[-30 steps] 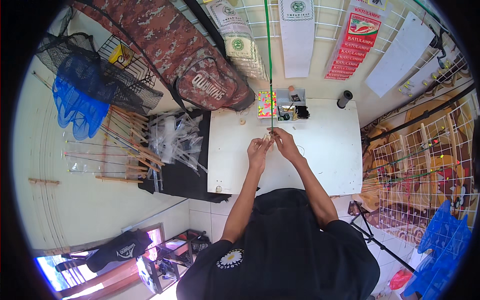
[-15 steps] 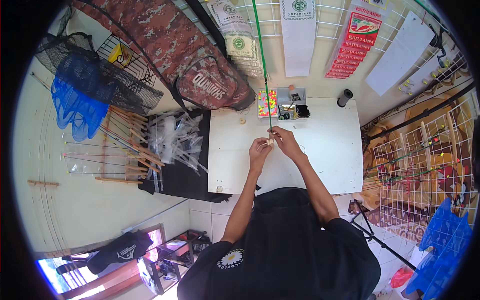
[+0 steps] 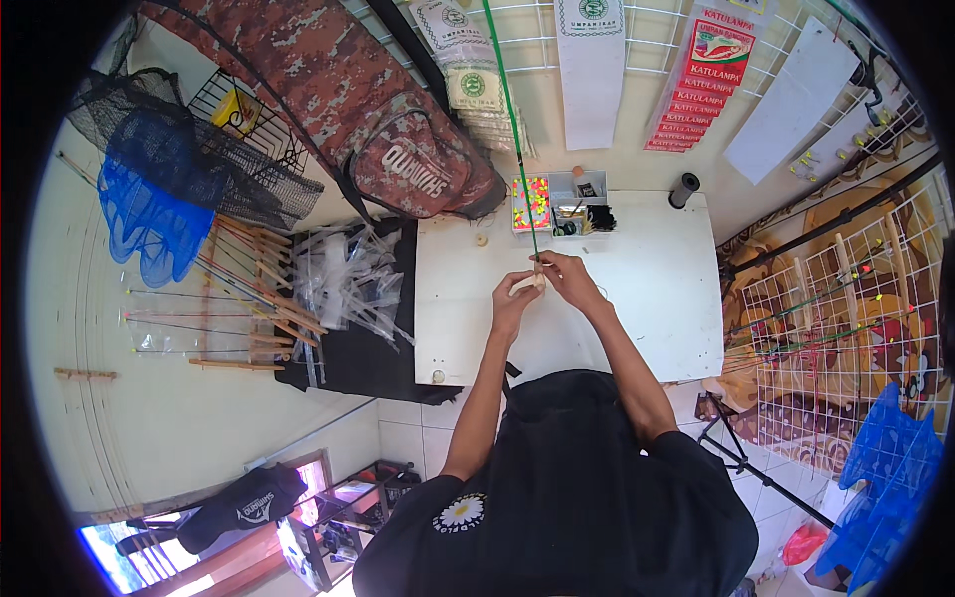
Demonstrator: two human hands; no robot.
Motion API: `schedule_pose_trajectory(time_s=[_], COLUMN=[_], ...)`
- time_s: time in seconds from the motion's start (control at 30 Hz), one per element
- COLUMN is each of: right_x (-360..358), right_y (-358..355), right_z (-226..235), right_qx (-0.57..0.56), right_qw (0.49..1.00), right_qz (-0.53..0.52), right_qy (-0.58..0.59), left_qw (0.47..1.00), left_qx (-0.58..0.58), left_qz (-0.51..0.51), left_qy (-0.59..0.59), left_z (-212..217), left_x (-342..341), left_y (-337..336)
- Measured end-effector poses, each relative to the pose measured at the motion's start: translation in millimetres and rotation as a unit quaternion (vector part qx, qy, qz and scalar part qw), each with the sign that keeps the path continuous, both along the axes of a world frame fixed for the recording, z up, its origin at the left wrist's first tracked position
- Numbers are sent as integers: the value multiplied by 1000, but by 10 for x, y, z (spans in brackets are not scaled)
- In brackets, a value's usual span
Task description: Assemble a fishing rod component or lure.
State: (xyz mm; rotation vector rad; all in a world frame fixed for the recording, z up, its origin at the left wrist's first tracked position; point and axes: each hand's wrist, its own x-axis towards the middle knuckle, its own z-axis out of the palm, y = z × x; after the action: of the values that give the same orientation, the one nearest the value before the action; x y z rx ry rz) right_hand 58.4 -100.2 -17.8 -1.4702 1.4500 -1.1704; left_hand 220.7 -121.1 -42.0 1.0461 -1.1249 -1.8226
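Green rod (image 3: 509, 109), one thin one, is held upright over the middle of the white bench (image 3: 657, 298), its lower end gripped between both hands and its upper part running up past the far edge toward the wire grid on the wall. The right hand (image 3: 567, 279) is closed around the foot of the rod, fingers curled, just above the bench top. The left hand (image 3: 515, 298) is held touching it from the left, and its fingers are pinched on a small pale piece (image 3: 529, 287) at the rod's end; what that piece is cannot be told.

One compartment box (image 3: 559, 204) is seen at the far edge of the bench, with bright pink, yellow and green bits in its left part and dark small parts in its right. One black cylinder (image 3: 683, 189) stands near the far right corner. One small pale ring (image 3: 481, 239) lies near the far left corner, well apart from the hands, and one small round knob (image 3: 437, 376) sits at the near left corner.

A heap of clear plastic sleeves (image 3: 348, 284) lies on a black cloth (image 3: 348, 363) just beside the left edge of the bench. One camouflage bag (image 3: 378, 129) rests beyond the far left corner.
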Motion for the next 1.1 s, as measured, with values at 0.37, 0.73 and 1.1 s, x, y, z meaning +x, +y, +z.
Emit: schedule_pose_trajectory(time_s=[0.37, 0.73, 1.1], right_x=[9, -79, -27], right_y=[-25, 954, 982], right_z=[-112, -1055, -1176], right_qx=[0, 86, 122], right_qw=[1000, 912, 857], right_qz=[-25, -328, -286], right_qy=[-11, 230, 412], left_qw=[999, 998, 996], left_qx=[-34, 8, -21], left_qz=[-4, -63, -86], left_qy=[-31, -9, -6], left_z=[37, -132, -91], left_x=[-23, 32, -12], left_y=[-65, -175, -231])
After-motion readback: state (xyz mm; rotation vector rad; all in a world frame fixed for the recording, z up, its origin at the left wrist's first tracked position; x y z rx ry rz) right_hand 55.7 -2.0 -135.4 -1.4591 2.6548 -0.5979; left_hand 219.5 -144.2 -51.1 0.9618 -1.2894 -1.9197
